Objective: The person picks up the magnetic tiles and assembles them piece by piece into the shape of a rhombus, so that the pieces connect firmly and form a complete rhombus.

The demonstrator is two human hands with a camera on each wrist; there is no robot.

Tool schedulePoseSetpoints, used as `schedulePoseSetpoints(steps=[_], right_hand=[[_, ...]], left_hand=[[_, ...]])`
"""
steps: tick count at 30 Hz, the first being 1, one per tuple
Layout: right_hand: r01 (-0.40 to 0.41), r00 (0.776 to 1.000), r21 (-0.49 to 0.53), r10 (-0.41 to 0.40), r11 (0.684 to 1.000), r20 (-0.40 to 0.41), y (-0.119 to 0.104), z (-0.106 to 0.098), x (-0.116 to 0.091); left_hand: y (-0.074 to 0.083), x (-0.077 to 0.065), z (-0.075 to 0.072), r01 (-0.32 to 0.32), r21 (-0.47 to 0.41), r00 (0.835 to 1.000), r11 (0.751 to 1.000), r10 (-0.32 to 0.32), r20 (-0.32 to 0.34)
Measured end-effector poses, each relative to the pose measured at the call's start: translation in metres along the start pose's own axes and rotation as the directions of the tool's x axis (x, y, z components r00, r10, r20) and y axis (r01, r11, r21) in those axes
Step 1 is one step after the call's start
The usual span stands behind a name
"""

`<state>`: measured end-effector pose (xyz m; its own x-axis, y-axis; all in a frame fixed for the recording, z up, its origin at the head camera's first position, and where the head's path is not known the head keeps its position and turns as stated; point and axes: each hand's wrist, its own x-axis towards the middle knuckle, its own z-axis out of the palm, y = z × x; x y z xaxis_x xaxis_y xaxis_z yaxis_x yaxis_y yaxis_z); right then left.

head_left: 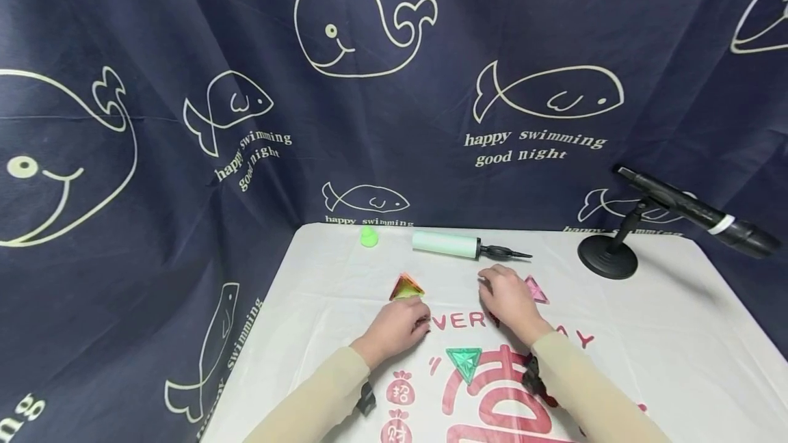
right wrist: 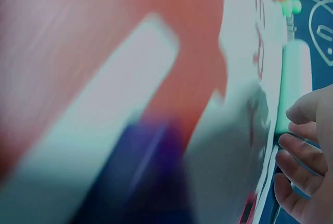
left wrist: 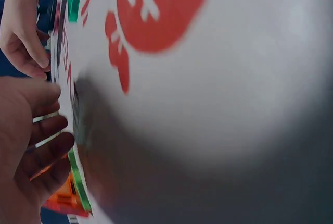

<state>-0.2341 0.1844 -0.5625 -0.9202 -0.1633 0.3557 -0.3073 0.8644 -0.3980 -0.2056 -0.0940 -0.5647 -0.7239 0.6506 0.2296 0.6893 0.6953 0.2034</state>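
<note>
My left hand (head_left: 397, 327) hovers low over the table, its fingers loosely bent with nothing between them. Just beyond its knuckles stands an orange triangular piece (head_left: 408, 284) with a yellow-green part along its near side; in the left wrist view the orange piece (left wrist: 66, 193) shows partly behind the fingers. My right hand (head_left: 509, 298) is likewise empty, fingers relaxed, between the mint-green hand pump (head_left: 444, 243) and a pink translucent triangle (head_left: 537, 289). The right wrist view has the pump (right wrist: 295, 78) behind its fingertips. A green faceted triangle (head_left: 466, 363) lies between my forearms.
A small bright green toy (head_left: 369, 236) sits near the back edge. At the back right, a black microphone (head_left: 695, 207) leans out from its round-based stand (head_left: 608, 257). The white cloth (head_left: 301, 306) has red printing. A dark blue curtain (head_left: 394, 122) hangs behind and beside the table.
</note>
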Motion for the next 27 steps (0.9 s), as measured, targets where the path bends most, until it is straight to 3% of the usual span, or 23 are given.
schedulePoseSetpoints(steps=[3,10,17,27], right_hand=[[-0.017,1.0,-0.014,0.017,1.0,-0.013,0.014,-0.008,-0.005],[-0.045,0.998,-0.047,0.043,0.998,-0.036,0.045,-0.022,-0.018],[-0.093,0.995,-0.053,0.094,0.994,0.018,0.067,-0.031,-0.031],[-0.129,0.99,-0.033,0.131,0.991,0.059,0.074,-0.038,-0.039]], left_hand=[[0.01,0.003,0.002,-0.081,-0.029,0.995,0.996,0.082,0.059],[0.029,0.01,0.001,-0.124,-0.095,0.965,0.988,0.142,0.22],[0.036,0.012,0.002,-0.23,-0.089,0.94,0.969,0.245,0.237],[0.04,0.014,0.005,-0.276,-0.088,0.928,0.957,0.29,0.236]])
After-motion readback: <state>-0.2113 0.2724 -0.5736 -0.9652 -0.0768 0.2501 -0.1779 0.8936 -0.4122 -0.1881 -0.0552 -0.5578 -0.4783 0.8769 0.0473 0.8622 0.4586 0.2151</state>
